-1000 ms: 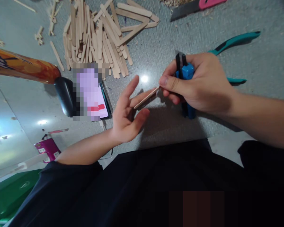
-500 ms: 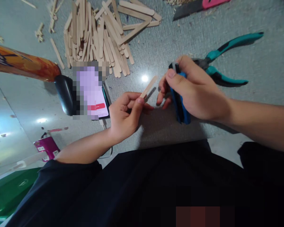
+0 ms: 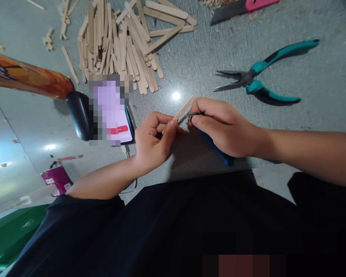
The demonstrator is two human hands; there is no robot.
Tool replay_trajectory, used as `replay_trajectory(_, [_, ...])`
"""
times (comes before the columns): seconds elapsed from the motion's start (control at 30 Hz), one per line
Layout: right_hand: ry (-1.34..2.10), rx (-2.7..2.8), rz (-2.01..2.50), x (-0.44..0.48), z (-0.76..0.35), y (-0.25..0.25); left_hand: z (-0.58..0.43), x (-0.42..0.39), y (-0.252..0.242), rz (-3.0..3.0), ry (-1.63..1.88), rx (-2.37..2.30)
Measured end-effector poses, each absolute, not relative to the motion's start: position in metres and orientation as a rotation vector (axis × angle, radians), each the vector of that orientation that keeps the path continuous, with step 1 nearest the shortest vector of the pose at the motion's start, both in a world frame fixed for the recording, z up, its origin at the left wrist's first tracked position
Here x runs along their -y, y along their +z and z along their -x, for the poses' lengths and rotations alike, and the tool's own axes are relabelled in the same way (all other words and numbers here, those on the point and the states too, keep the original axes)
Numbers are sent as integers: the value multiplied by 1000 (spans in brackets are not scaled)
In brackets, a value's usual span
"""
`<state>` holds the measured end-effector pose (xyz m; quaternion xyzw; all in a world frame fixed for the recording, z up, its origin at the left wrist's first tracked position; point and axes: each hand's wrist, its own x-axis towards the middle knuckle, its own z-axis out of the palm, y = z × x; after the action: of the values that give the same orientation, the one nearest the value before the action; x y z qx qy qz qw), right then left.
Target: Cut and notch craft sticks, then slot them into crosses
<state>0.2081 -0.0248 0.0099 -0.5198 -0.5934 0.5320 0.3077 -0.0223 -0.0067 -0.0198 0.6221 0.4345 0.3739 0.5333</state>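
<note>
My left hand [image 3: 155, 138] pinches a wooden craft stick [image 3: 184, 107] between thumb and fingers, its far end slanting up to the right. My right hand [image 3: 227, 125] is closed around blue-handled pliers [image 3: 216, 148], with the handles angled down to the right. Their small metal jaws poke out by my right thumb, close to the stick; whether they touch it I cannot tell. Beyond my right hand, teal-handled long-nose pliers [image 3: 249, 79] lie on the table with jaws and handles apart.
A heap of craft sticks [image 3: 112, 46] lies at the back. Left of my hands are a lit phone [image 3: 112, 109], a black rounded object [image 3: 79, 115] and an orange can [image 3: 31, 75]. A pink-handled blade [image 3: 230, 11] lies at the top right, and a magenta power adapter [image 3: 56, 181] at lower left.
My right hand has moved left and down and turned the blue-handled pliers, bringing their jaws near the craft stick. The long-nose pliers' jaws are uncovered now. My left hand has barely shifted.
</note>
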Motion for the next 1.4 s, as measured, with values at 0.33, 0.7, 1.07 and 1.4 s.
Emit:
replay_trajectory(0.33, [1600, 1406, 1233, 27, -208, 5, 23, 7, -20, -1496, 901, -1049])
replay_trajectory(0.7, [1494, 1468, 1289, 27, -206, 12, 25, 9, -25, -1617, 974, -1017])
replay_trajectory(1.07, [1247, 1700, 1255, 27, -207, 10, 26, 13, -23, -1701, 984, -1022])
replay_trajectory(1.4, [1523, 1522, 1250, 26, -207, 12, 26, 15, -27, -1827, 1013, -1033])
